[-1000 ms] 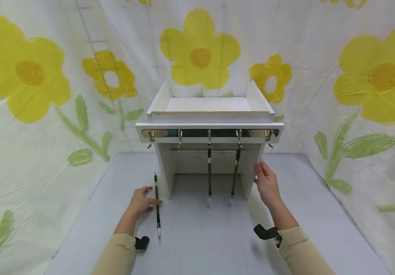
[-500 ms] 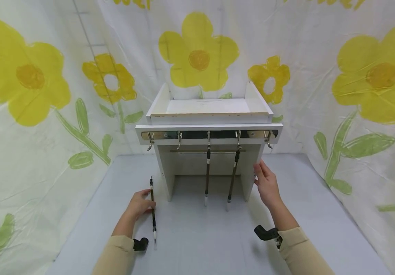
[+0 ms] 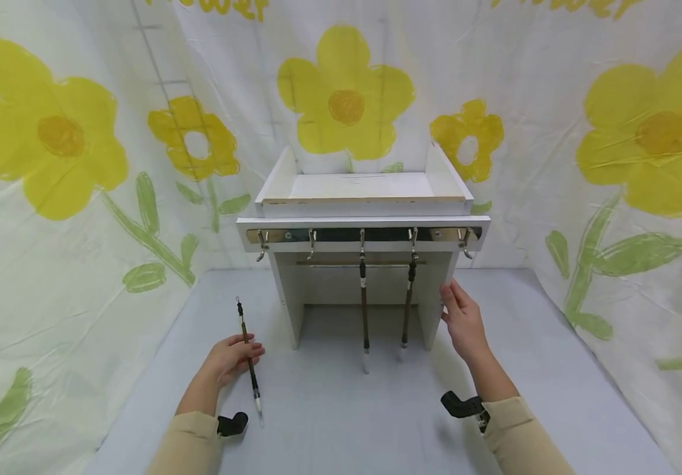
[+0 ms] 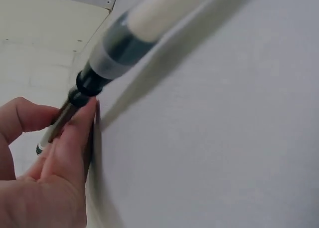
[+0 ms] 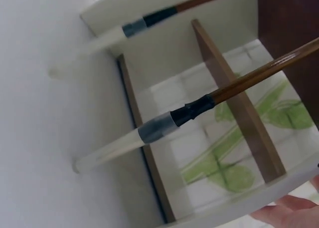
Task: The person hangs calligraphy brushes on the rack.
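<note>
My left hand (image 3: 231, 359) pinches a writing brush (image 3: 254, 380) between thumb and fingers. The brush has a dark handle, a loop at its far end and a clear cap at its near end. In the left wrist view that brush (image 4: 122, 43) slants over the table, casting a shadow. My right hand (image 3: 464, 326) grips the right side panel of a white hook rack (image 3: 365, 210); only its fingers (image 5: 284, 213) show in the right wrist view. Two more capped brushes hang there, one (image 3: 364, 310) on the middle hook, another (image 3: 407, 310) on the hook to its right.
Bare hooks are the outer left one (image 3: 262, 247), the inner left one (image 3: 311, 245) and the outer right one (image 3: 465, 245). A pale table (image 3: 341, 422) bears the rack. Behind hangs a flower-printed curtain (image 3: 376, 39).
My left hand has closed on the brush and moved it left, away from the rack, tilting it. The hanging brushes have swung slightly. My right hand stays on the side panel.
</note>
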{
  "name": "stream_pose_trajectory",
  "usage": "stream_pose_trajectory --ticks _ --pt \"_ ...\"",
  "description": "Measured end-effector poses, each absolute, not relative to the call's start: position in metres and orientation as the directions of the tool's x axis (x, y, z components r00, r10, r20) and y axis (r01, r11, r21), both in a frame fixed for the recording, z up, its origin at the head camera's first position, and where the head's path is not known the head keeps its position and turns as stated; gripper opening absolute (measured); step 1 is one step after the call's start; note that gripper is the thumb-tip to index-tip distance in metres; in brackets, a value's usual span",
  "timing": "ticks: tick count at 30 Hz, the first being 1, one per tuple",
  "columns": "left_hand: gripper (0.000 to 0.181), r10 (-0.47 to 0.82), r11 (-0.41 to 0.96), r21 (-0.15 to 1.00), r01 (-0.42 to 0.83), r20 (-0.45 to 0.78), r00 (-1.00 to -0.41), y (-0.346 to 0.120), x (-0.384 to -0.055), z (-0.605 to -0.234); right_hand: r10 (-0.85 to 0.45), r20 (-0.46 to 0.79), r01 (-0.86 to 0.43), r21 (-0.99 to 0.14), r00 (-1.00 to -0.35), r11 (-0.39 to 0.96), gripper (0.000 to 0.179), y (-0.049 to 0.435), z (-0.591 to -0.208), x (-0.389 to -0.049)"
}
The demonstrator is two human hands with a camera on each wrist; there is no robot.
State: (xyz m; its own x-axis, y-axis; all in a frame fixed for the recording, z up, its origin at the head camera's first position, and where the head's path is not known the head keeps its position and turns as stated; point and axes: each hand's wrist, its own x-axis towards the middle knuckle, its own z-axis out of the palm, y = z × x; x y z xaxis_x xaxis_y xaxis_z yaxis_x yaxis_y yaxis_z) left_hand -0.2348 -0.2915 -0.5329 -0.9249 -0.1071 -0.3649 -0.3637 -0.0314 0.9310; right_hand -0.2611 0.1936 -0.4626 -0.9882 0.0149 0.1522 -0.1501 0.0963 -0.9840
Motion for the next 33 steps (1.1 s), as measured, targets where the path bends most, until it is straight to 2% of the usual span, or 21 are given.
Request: stream_pose_trajectory --ticks 2,5,9,14,21,26,33 --pt "0.055 -0.089 -0.092 0.926 -0.365 -0.373 -0.924 -0.29 -0.233 -0.532 0.015 0.158 -0.156 -0.984 -0.987 0.086 0.065 0.195 -0.464 -0.262" --pt "0.06 -0.055 -0.089 0.937 -0.337 -0.343 -0.938 -0.293 -0.231 -0.529 0.003 0.16 -0.159 -0.983 -0.987 0.087 0.063 0.193 -0.465 -0.263" --pt "0.06 -0.008 -0.021 0.976 -0.216 -0.216 -0.976 -0.3 -0.227 -0.516 -0.008 0.155 -0.155 -0.983 -0.988 0.101 0.065 0.19 -0.466 -0.263" --pt "0.053 -0.085 0.07 0.997 -0.044 -0.039 -0.996 -0.297 -0.219 -0.488 -0.004 0.155 -0.155 -0.982 -0.988 0.109 0.065 0.189 -0.465 -0.26" --pt "0.053 -0.162 0.119 0.984 0.133 0.151 -0.975 -0.279 -0.206 -0.44 0.006 0.162 -0.161 -0.98 -0.987 0.117 0.062 0.191 -0.464 -0.259" --pt "0.056 -0.13 0.146 0.959 0.244 0.263 -0.956 -0.268 -0.195 -0.418 0.003 0.15 -0.149 -0.982 -0.989 0.117 0.062 0.192 -0.463 -0.258" --pt "0.052 -0.031 0.114 0.918 0.38 0.386 -0.922 -0.249 -0.182 -0.399 0.004 0.152 -0.151 -0.982 -0.988 0.113 0.063 0.191 -0.461 -0.257"
